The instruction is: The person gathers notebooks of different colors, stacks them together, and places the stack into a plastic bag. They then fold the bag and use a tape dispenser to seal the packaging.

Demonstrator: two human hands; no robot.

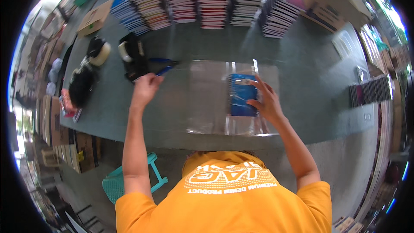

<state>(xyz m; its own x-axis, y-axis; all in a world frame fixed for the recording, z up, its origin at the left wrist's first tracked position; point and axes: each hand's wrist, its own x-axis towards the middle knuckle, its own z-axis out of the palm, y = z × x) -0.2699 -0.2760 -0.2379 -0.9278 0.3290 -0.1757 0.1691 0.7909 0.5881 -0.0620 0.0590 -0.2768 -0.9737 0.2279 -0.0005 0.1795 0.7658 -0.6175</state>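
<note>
A blue spiral notebook lies on a clear plastic sheet in front of me. My right hand rests over the notebook's right edge, thumb and fingers spread apart. At the near end of a black tape dispenser, the fingers of my left hand are pinched together. Whatever is between them, if anything, is too small to make out. Just right of the dispenser lies a blue-handled cutting tool, partly blurred.
Stacks of notebooks in blue, yellow, red, green and purple line the far side. Cardboard boxes stand at the back corners. A tape roll sits left, a dark stack right. A teal stool stands below the table's near edge.
</note>
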